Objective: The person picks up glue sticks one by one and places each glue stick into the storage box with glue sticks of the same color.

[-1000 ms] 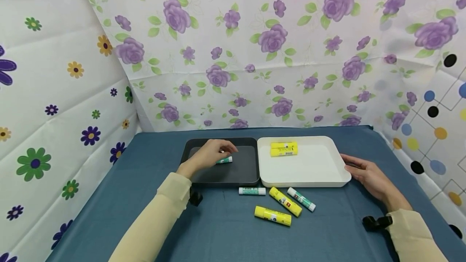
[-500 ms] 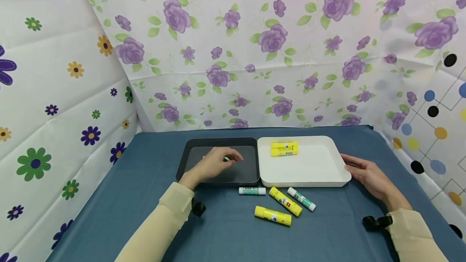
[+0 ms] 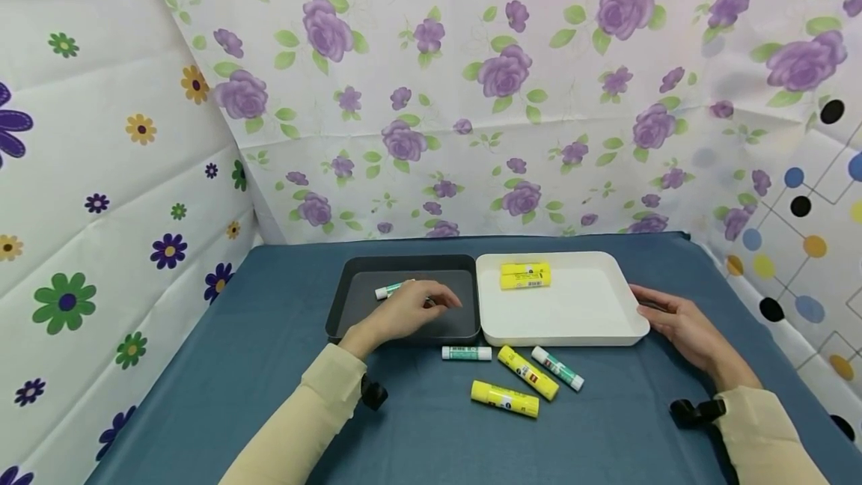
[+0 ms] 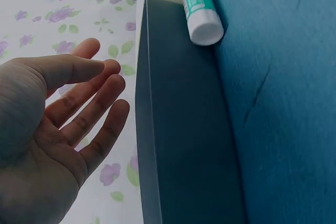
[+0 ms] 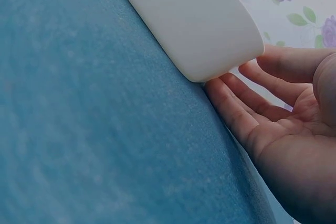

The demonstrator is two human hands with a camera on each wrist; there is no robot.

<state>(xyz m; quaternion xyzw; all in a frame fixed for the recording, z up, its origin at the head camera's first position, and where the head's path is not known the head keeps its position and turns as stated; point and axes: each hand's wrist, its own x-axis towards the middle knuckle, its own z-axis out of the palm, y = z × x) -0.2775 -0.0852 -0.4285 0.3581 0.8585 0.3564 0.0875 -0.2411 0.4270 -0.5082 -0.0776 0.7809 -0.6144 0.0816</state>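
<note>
My left hand (image 3: 407,309) hovers over the black tray (image 3: 346,305), its fingers loosely bent with nothing between them. Partly hidden behind that hand, a white-and-green glue stick (image 3: 387,290) lies in the tray; I cannot tell whether another is beneath the hand. In the left wrist view, a white-capped green glue stick (image 4: 202,17) lies beside the tray's outer wall. On the right, my right hand (image 3: 694,328) holds the white tray (image 3: 572,313) by its right end. The right wrist view shows its thumb at the rim and fingertips by the lower edge.
Two yellow glue sticks (image 3: 525,276) lie side by side in the white tray. In front of the trays, on the blue cloth (image 3: 417,432), are a green glue stick (image 3: 466,353), a slanted green one (image 3: 557,369) and two yellow ones (image 3: 505,399). Patterned sheets hang around the table.
My left hand has shifted right and slightly nearer over the black tray, uncovering the left end of the glue stick there. My right hand and the white tray have stayed put.
</note>
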